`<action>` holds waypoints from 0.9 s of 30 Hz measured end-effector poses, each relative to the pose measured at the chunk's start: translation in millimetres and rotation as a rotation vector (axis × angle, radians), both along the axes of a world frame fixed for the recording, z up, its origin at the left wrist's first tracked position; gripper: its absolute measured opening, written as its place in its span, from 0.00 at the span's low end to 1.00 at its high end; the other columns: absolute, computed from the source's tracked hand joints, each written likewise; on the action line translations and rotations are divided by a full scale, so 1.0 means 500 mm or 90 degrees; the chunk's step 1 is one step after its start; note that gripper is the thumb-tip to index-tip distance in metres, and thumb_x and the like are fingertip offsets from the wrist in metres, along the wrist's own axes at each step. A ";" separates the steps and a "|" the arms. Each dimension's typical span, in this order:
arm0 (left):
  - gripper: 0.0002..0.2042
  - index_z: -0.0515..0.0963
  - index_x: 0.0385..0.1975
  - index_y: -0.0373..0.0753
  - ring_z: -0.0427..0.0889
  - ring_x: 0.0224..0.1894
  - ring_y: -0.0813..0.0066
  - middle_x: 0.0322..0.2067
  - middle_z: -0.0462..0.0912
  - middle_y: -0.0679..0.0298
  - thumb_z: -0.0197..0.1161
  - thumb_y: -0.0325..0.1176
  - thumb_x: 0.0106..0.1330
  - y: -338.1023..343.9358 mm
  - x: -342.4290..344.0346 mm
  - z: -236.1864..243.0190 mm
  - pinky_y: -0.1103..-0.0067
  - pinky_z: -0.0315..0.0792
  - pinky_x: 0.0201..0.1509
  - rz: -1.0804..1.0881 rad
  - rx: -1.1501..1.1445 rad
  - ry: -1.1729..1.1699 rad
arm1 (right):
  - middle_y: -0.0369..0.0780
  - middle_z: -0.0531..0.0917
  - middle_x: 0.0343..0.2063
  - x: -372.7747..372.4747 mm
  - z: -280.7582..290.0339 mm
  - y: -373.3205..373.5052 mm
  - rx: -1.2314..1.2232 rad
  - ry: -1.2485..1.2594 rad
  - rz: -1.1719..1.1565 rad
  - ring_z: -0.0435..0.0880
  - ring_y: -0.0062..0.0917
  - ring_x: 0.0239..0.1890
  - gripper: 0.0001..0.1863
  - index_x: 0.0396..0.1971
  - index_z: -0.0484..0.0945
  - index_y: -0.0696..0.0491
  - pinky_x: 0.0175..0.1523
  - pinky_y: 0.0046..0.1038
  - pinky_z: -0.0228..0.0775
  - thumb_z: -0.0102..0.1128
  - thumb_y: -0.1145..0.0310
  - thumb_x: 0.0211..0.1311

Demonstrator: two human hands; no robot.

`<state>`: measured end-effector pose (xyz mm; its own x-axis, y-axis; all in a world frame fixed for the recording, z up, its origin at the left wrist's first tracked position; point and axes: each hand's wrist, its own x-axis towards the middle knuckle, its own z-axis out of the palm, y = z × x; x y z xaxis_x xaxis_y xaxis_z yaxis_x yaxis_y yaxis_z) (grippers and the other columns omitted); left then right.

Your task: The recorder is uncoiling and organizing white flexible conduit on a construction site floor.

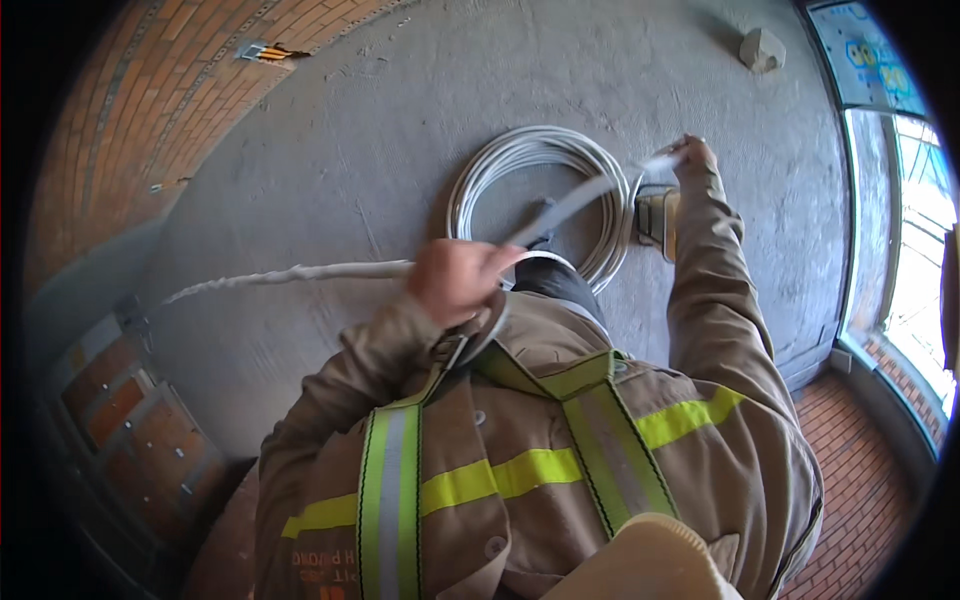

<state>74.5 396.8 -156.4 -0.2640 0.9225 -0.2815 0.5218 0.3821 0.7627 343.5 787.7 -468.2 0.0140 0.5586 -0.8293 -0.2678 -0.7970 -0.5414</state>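
Note:
A coil of pale cable (pixel 470 180) lies on the grey floor in front of me. My left hand (pixel 455 280), blurred by motion, is closed near my chest round a white strip. From it the crinkled, plastic-like tail (pixel 330 271) of the strip runs off to the left. Toward the right, a blurred stretch of the strip (pixel 575 205) crosses over the coil to my right hand (pixel 697 155). That hand is reached out forward, with its fingers closed on the strip. Part of a cable loop (pixel 545 256) passes close to my left hand.
A yellowish box-shaped thing (pixel 655 220) stands right of the coil, partly behind my right sleeve. A pale lump (pixel 762 50) lies farther off on the floor. On the left is a brick wall (pixel 140 120) with wires (pixel 270 52) coming out; a glazed opening (pixel 915 210) is on the right.

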 end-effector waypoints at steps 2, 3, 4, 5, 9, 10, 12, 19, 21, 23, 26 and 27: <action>0.26 0.78 0.19 0.33 0.70 0.16 0.51 0.16 0.72 0.45 0.54 0.51 0.72 0.050 0.032 -0.005 0.65 0.64 0.23 -0.055 0.072 -0.053 | 0.44 0.78 0.22 0.084 0.023 -0.007 0.020 0.014 0.150 0.76 0.34 0.22 0.05 0.29 0.73 0.59 0.28 0.38 0.74 0.56 0.73 0.63; 0.27 0.76 0.18 0.33 0.69 0.15 0.56 0.14 0.70 0.48 0.53 0.52 0.72 0.070 0.034 -0.018 0.67 0.63 0.22 -0.065 0.042 -0.091 | 0.45 0.79 0.26 0.110 0.031 -0.014 -0.079 0.138 0.123 0.78 0.36 0.27 0.07 0.34 0.73 0.59 0.33 0.39 0.75 0.57 0.71 0.63; 0.28 0.75 0.18 0.33 0.69 0.14 0.61 0.13 0.68 0.50 0.53 0.53 0.72 0.091 0.031 -0.034 0.68 0.63 0.22 -0.075 0.013 -0.128 | 0.47 0.80 0.30 0.134 0.048 -0.013 -0.177 0.263 0.096 0.80 0.38 0.31 0.09 0.38 0.72 0.59 0.37 0.39 0.77 0.58 0.69 0.64; 0.29 0.74 0.17 0.33 0.67 0.15 0.68 0.12 0.66 0.55 0.51 0.54 0.73 0.099 0.004 -0.048 0.69 0.62 0.22 -0.052 -0.017 -0.132 | 0.47 0.80 0.30 0.098 0.087 -0.037 -0.173 0.258 0.098 0.80 0.38 0.31 0.09 0.38 0.72 0.59 0.37 0.39 0.77 0.58 0.69 0.64; 0.31 0.70 0.14 0.35 0.60 0.21 0.83 0.13 0.62 0.69 0.49 0.56 0.74 0.075 -0.166 -0.137 0.73 0.59 0.22 0.007 -0.063 -0.149 | 0.50 0.79 0.42 -0.082 0.201 -0.165 -0.152 0.202 0.050 0.81 0.41 0.42 0.19 0.51 0.67 0.57 0.48 0.39 0.76 0.59 0.66 0.64; 0.31 0.70 0.14 0.37 0.60 0.21 0.83 0.13 0.62 0.72 0.48 0.56 0.74 0.065 -0.207 -0.154 0.74 0.59 0.23 0.025 -0.023 -0.160 | 0.50 0.77 0.46 -0.115 0.223 -0.193 -0.161 0.240 0.088 0.81 0.42 0.45 0.24 0.57 0.64 0.56 0.51 0.40 0.76 0.59 0.67 0.64; 0.30 0.70 0.13 0.38 0.60 0.21 0.83 0.14 0.63 0.75 0.48 0.56 0.74 0.062 -0.265 -0.180 0.75 0.60 0.25 0.038 0.018 -0.180 | 0.50 0.77 0.47 -0.196 0.271 -0.251 -0.104 0.186 0.132 0.81 0.42 0.45 0.26 0.59 0.64 0.54 0.52 0.40 0.75 0.60 0.67 0.63; 0.23 0.77 0.36 0.32 0.76 0.26 0.71 0.22 0.77 0.59 0.51 0.51 0.73 0.139 -0.334 -0.269 0.71 0.69 0.33 -0.117 -0.050 -0.233 | 0.51 0.74 0.52 -0.456 0.371 -0.385 0.270 -0.070 0.534 0.81 0.43 0.44 0.31 0.66 0.63 0.46 0.53 0.38 0.75 0.61 0.63 0.63; 0.21 0.78 0.42 0.32 0.81 0.40 0.65 0.30 0.80 0.55 0.52 0.48 0.72 0.135 -0.335 -0.302 0.71 0.72 0.46 -0.224 -0.047 -0.201 | 0.51 0.77 0.49 -0.499 0.327 -0.434 0.733 -0.314 0.718 0.82 0.43 0.41 0.27 0.60 0.70 0.47 0.50 0.39 0.76 0.62 0.57 0.63; 0.20 0.77 0.45 0.33 0.81 0.43 0.65 0.35 0.81 0.54 0.54 0.47 0.71 0.125 -0.371 -0.321 0.71 0.72 0.49 -0.246 -0.033 -0.216 | 0.52 0.78 0.47 -0.541 0.292 -0.452 0.965 -0.446 0.797 0.82 0.43 0.40 0.26 0.57 0.73 0.48 0.49 0.39 0.76 0.63 0.54 0.62; 0.21 0.74 0.53 0.34 0.80 0.51 0.63 0.43 0.81 0.51 0.57 0.45 0.70 0.120 -0.425 -0.311 0.71 0.71 0.56 -0.291 -0.008 -0.242 | 0.50 0.81 0.38 -0.612 0.270 -0.430 0.762 -0.633 1.127 0.82 0.38 0.36 0.14 0.48 0.81 0.43 0.43 0.33 0.76 0.58 0.60 0.64; 0.24 0.70 0.58 0.36 0.78 0.54 0.61 0.50 0.78 0.51 0.60 0.43 0.67 0.119 -0.460 -0.307 0.70 0.70 0.59 -0.288 -0.027 -0.303 | 0.50 0.81 0.38 -0.616 0.277 -0.412 0.755 -0.639 1.129 0.82 0.38 0.36 0.14 0.48 0.81 0.43 0.43 0.33 0.76 0.58 0.60 0.64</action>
<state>-155.3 456.2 -310.0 0.3100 0.8989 -0.3097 0.2468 0.2385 0.9393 35.7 581.6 -329.6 -0.7915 0.5277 -0.3083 0.6016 0.7616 -0.2410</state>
